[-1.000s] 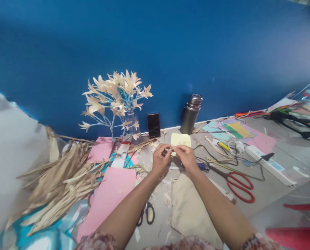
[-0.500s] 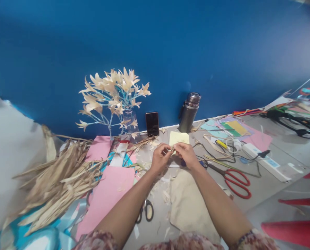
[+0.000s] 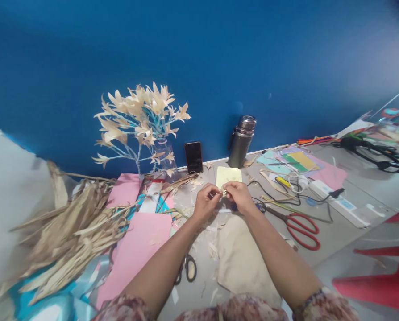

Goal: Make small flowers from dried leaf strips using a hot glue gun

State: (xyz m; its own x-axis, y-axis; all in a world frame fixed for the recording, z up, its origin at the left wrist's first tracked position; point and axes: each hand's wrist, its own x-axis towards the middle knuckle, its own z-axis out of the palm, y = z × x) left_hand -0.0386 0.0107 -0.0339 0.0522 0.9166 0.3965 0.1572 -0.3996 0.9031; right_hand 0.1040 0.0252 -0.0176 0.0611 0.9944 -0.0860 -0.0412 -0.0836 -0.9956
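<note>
My left hand (image 3: 206,200) and my right hand (image 3: 238,195) meet over the table, fingertips pinched on a small pale strip (image 3: 223,192), perhaps dried husk; most of it is hidden by the fingers. Just behind the hands lies a yellow paper pad (image 3: 229,174). Under my right forearm is a beige cloth (image 3: 243,263). Red-handled scissors (image 3: 301,229) rest to the right of my right hand. Smaller black-handled scissors (image 3: 190,268) lie beside my left forearm, partly covered by it.
Dried husks (image 3: 75,236) and pink paper (image 3: 139,249) spread on the left. A vase of husk flowers (image 3: 142,116), a phone (image 3: 193,157) and a steel flask (image 3: 241,141) stand along the blue wall. At right are a power strip (image 3: 340,203), cords and coloured papers (image 3: 301,161).
Both hands keep their pinch on the small strip, with slight finger movement. The whole view has shifted a little, so the surroundings appear slightly further left and higher.
</note>
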